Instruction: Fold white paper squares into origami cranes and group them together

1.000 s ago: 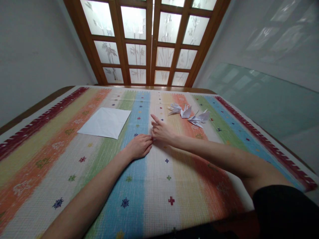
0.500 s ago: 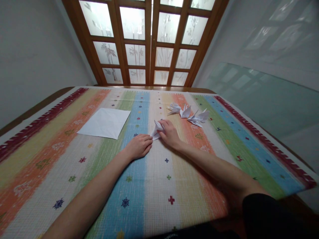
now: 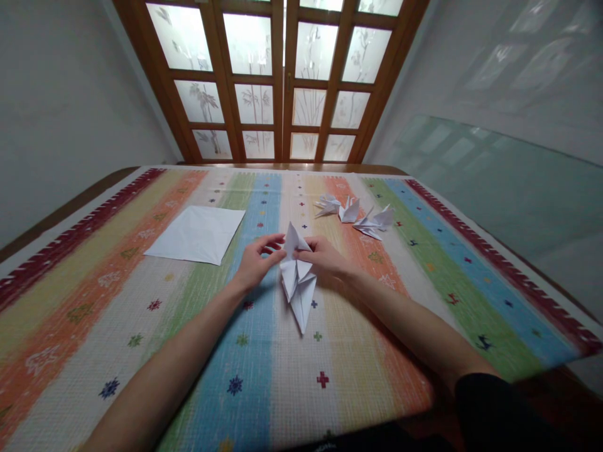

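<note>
A folded piece of white paper [image 3: 301, 285] is held above the striped cloth, its long point towards me and another point facing away. It has several layers, with flaps opening near its middle. My right hand [image 3: 325, 254] grips its right side, thumb in front and fingers partly hidden behind. At the left edge, my left hand [image 3: 258, 258] pinches the paper between thumb and curled fingertips; a gap shows between thumb and fingers behind the tips.
A flat white paper sheet [image 3: 198, 234] lies to the left on the striped tablecloth [image 3: 296, 395]. Right of centre, further back, stand folded paper cranes [image 3: 374, 221] in a row. Beyond the table's far edge are wooden doors [image 3: 282, 113] with frosted panes.
The folded paper has been lifted and turned, so its long point now faces me and more of it shows. My left hand has risen from the cloth to the paper's left edge.
</note>
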`<state>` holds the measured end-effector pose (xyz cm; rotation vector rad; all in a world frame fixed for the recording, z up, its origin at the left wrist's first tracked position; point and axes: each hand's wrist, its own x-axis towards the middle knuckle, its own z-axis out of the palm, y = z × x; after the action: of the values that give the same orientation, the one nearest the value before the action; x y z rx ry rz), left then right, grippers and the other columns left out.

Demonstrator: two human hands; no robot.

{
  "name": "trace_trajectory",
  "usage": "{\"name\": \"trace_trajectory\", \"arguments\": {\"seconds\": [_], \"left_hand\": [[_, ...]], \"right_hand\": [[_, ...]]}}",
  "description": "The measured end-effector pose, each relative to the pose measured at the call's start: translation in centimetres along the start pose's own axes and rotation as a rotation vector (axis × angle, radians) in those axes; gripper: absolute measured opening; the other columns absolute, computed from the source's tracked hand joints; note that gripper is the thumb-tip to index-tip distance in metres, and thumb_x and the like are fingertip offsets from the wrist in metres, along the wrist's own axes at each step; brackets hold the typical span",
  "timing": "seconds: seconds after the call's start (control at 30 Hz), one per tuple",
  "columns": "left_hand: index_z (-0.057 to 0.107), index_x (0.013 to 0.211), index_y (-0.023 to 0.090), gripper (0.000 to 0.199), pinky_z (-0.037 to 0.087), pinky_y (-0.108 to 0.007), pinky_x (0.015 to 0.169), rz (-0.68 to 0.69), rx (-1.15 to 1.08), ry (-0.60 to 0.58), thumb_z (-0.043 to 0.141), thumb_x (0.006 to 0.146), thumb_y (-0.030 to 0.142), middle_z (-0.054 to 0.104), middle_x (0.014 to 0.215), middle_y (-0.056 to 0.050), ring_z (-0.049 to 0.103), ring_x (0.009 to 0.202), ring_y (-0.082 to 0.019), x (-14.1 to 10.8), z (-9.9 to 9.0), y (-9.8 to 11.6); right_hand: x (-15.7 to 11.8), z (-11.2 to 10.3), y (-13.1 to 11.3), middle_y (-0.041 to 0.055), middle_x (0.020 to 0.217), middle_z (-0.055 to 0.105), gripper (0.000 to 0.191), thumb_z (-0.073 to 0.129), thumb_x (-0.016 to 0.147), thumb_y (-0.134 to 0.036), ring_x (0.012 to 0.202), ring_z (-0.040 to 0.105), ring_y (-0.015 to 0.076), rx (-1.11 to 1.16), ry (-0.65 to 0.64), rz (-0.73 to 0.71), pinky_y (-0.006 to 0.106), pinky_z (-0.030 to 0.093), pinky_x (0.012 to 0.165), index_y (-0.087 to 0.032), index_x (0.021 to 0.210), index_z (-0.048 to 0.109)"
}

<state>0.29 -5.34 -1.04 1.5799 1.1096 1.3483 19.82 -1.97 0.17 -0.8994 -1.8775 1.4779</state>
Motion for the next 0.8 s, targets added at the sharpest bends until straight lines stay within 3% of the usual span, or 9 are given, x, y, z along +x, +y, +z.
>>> {"name": "trace_trajectory", "arguments": {"seconds": [0.17, 0.4, 0.8], "left_hand": [[0.072, 0.075, 0.015, 0.024, 0.045, -0.026, 0.061, -0.095, 0.046, 0.145, 0.068, 0.072, 0.039, 0.07, 0.071, -0.003, 0.058, 0.063, -0.015, -0.5, 1.6, 0.8], [0.069, 0.065, 0.015, 0.023, 0.039, -0.023, 0.053, -0.148, 0.022, 0.22, 0.067, 0.07, 0.038, 0.062, 0.058, 0.001, 0.051, 0.054, -0.011, -0.6, 1.1, 1.3], [0.066, 0.064, 0.015, 0.026, 0.037, -0.023, 0.051, -0.089, -0.002, 0.153, 0.064, 0.074, 0.039, 0.056, 0.056, 0.002, 0.046, 0.052, -0.01, -1.2, 1.5, 1.1]], "right_hand": [[-0.3, 0.8, -0.2, -0.0033, 0.063, 0.052, 0.029, 0.07, 0.069, -0.042, 0.055, 0.044, 0.009, 0.082, -0.121, 0.081, 0.022, 0.033, 0.051, -0.014, 0.074, 0.063], [0.0, 1.6, 0.2, -0.0032, 0.066, 0.056, 0.035, 0.072, 0.071, -0.049, 0.055, 0.045, 0.0081, 0.192, 0.108, -0.029, 0.021, 0.036, 0.051, -0.017, 0.078, 0.061], [0.3, 3.0, 0.3, -0.0051, 0.058, 0.052, 0.039, 0.074, 0.065, -0.054, 0.052, 0.042, 0.0076, 0.198, 0.26, -0.048, 0.022, 0.034, 0.049, -0.018, 0.067, 0.058]]}}
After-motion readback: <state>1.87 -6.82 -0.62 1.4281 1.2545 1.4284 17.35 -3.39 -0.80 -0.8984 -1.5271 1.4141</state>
